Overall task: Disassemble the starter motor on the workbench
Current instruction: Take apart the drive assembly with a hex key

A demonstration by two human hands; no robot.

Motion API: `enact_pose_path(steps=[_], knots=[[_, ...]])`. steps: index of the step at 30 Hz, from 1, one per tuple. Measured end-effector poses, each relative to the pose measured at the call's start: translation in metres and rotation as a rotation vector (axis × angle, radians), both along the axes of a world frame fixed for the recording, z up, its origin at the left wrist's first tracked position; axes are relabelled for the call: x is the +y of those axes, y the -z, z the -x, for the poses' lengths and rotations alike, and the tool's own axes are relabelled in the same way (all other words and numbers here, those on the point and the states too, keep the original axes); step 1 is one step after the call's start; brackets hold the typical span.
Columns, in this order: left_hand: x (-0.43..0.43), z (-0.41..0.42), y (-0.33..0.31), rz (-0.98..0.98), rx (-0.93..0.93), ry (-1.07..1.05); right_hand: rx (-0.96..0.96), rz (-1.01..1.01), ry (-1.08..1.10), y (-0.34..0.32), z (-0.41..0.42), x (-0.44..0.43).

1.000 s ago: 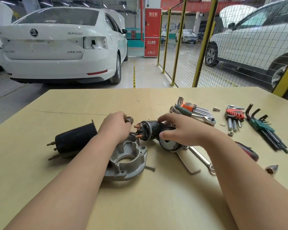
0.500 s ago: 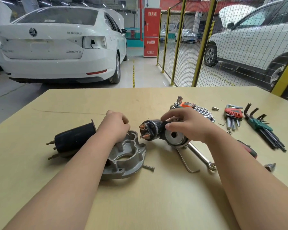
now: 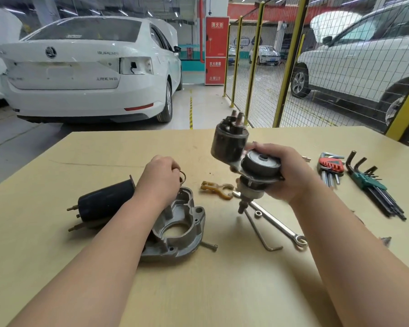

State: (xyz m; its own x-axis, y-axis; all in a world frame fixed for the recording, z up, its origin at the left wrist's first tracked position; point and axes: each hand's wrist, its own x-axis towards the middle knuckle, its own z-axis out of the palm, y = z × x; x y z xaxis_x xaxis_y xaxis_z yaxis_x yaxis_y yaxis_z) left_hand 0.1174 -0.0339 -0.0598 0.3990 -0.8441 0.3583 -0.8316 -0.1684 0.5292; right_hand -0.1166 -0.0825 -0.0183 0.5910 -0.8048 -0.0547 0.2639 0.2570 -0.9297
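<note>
Gripping the solenoid-and-drive assembly [image 3: 257, 165], right hand [image 3: 293, 175] holds it clear above the workbench [image 3: 222, 291], terminals up, shaft end down. Left hand [image 3: 159, 178], just beside the aluminium nose housing [image 3: 184, 232], pinches a small ring [image 3: 182, 178] in curled fingers. Black motor body [image 3: 104, 204] lies just left of that hand. Tan fork lever [image 3: 215, 188] lies on the bench between the hands.

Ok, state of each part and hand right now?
Black solenoid-and-drive assembly: held above the pale wooden table, terminal studs up.
Right hand: grips that assembly.
Left hand: pinches small metal ring.
Black cylindrical motor casing: lying on its side on the table.
Grey cast-metal end housing: lying on the table.
Tan plastic fork lever: loose on the table.
</note>
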Motion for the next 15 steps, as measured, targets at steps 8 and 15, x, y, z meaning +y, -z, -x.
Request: enact_pose_path(steps=[8, 15], knots=[[0.017, 0.011, -0.01, 0.172, 0.145, 0.161, 0.075, -0.382, -0.193, 0.013, -0.007, 0.018], [0.038, 0.041, -0.02, 0.202, 0.495, 0.622, -0.385, -0.566, -0.365, 0.011, -0.02, 0.048]])
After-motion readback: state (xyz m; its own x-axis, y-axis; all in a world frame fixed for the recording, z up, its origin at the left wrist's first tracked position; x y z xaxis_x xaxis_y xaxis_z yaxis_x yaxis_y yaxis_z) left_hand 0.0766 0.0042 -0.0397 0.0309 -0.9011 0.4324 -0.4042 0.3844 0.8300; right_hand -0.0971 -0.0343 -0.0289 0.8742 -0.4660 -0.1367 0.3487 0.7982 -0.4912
